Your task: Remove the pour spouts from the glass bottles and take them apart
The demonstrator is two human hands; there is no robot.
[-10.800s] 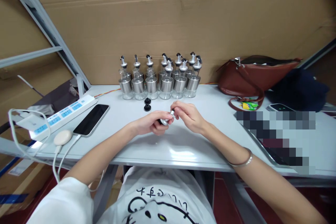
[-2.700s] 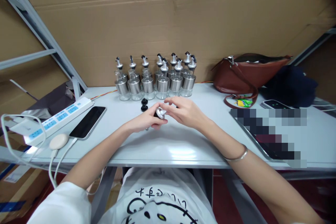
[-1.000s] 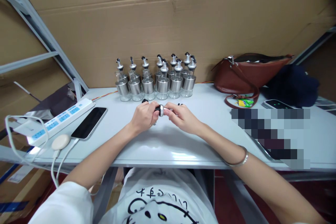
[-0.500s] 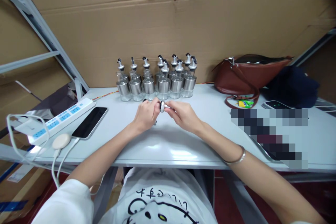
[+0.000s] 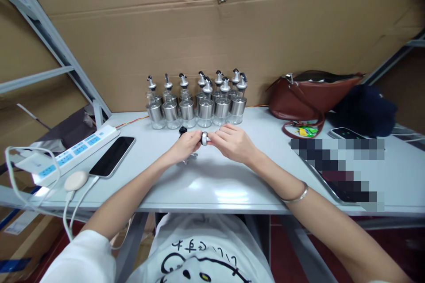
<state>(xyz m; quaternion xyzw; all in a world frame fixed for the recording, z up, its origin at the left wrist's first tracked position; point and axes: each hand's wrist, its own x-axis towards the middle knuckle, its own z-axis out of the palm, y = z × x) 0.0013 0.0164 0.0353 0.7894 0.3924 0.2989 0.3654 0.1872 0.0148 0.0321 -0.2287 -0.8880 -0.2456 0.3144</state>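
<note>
One metal pourer (image 5: pixel 204 139) sits between my two hands, just above the middle of the surface (image 5: pixel 202 190); I take it as the centre of my clock. The fingers of my left hand (image 5: pixel 184 147) are closed around its black end, and the thumb and fingers of my right hand (image 5: pixel 234 145) pinch its silver tip, with hardly any gap in either grip. At seven o'clock a small metallic piece (image 5: pixel 193 156) pokes out below my left hand; I can't tell whether I hold it or it lies there. At ten, close by my left hand, I see one black stopper (image 5: pixel 182 130). From ten round to half past one stand twelve bottles (image 5: pixel 206 108), two rows of six: nine wear pourers, and the three at the left of the front row have bare necks. Right behind them rises the cardboard wall (image 5: pixel 142 40), so there is little room that way. At half past eight lie one phone (image 5: pixel 113 156) and, farther out, one power strip (image 5: pixel 76 155). One brown bag (image 5: pixel 305 96) rests at two, one dark cap (image 5: pixel 368 111) near three. The surface's near edge runs across six o'clock, with a wide open stretch before it; there is free room as well at three, between my right hand and the bag's strap (image 5: pixel 320 117).
</note>
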